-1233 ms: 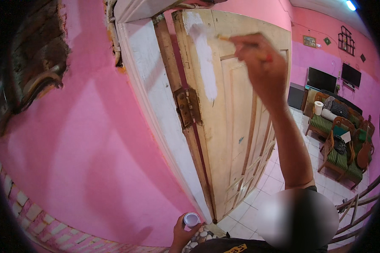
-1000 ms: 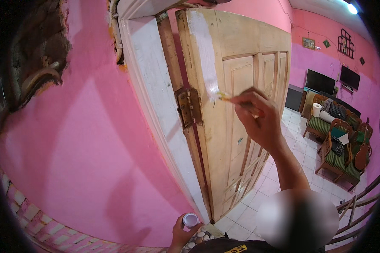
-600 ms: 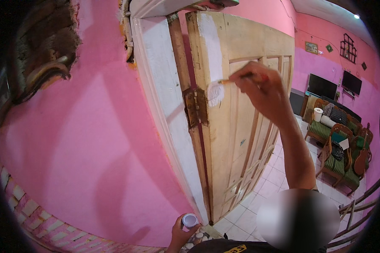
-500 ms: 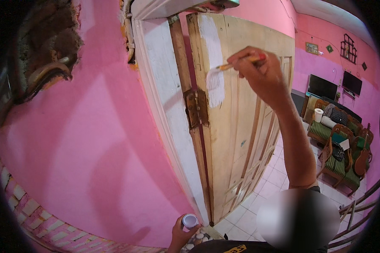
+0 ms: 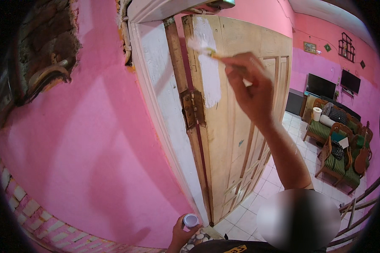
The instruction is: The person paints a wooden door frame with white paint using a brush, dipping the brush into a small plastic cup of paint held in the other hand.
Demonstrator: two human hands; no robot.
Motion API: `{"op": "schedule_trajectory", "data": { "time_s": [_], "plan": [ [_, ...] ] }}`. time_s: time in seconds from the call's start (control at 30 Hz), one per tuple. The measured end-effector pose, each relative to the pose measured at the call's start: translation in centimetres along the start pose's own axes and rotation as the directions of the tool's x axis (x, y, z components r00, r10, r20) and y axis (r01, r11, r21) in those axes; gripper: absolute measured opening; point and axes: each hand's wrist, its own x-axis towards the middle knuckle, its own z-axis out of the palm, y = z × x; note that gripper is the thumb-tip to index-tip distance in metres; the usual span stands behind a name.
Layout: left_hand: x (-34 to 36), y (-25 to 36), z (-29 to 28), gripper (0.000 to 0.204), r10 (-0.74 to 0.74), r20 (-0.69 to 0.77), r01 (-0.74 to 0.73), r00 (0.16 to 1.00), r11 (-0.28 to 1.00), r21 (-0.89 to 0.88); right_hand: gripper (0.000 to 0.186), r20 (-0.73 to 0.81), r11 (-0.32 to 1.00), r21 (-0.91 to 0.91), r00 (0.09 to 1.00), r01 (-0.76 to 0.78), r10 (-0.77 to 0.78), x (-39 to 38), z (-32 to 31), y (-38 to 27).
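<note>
My right hand [image 5: 254,86] is closed round the handle of a paintbrush [image 5: 217,57], raised near the top of a wooden door [image 5: 236,105]. The bristles lie by the door's hinge-side edge, next to a long strip of wet-looking white paint [image 5: 211,80]; motion blurs the tip. Bare pale wood shows over the rest of the door. Low down by the foot of the door frame, my left hand [image 5: 182,232] holds a small round paint cup [image 5: 191,220], its opening facing up with whitish paint inside.
A rusty hinge [image 5: 193,109] joins the door to the white-painted frame [image 5: 156,63]. Pink wall [image 5: 84,147] fills the left side, with exposed brick [image 5: 46,38] above. Beyond the door, green-striped wooden chairs [image 5: 337,164] and a guitar [image 5: 361,159] stand on the tiled floor [image 5: 245,219].
My right hand has moved left and up slightly, carrying the brush from the middle of the paint strip to the door's edge. The left hand keeps the cup almost still.
</note>
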Motion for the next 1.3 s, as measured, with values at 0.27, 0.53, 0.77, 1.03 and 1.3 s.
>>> {"op": "schedule_trajectory", "data": {
  "time_s": [0.27,0.53,0.77,1.03,1.3],
  "plan": [
    [-0.9,0.2,-0.7,0.063,-0.028,0.016,0.027,0.999,0.996,0.086,0.019,0.12,0.996,0.034,0.99,-0.08,0.075,-3.3,-1.5,-2.4],
    [-0.6,-0.1,-0.5,0.065,0.02,-0.025,-0.019,0.999,1.0,0.008,0.015,-0.112,0.991,0.062,0.986,-0.115,0.122,1.3,0.9,-1.3],
    [-1.0,-1.7,-0.6,0.067,0.036,-0.047,-0.034,0.998,0.998,0.053,0.015,0.077,0.981,0.11,0.985,-0.161,0.154,-5.6,0.1,-1.9],
    [-1.2,-0.9,-1.1,0.07,-0.031,-0.048,0.03,0.998,0.999,-0.018,0.015,0.306,0.949,-0.01,0.902,-0.315,0.303,-8.9,-4.7,-4.2],
    [-1.0,-1.0,-0.7,0.069,-0.017,-0.035,0.018,0.999,1.0,0.019,0.014,0.219,0.751,-0.053,0.727,-0.658,0.651,-2.9,-7.3,-0.6]
  ]
}}
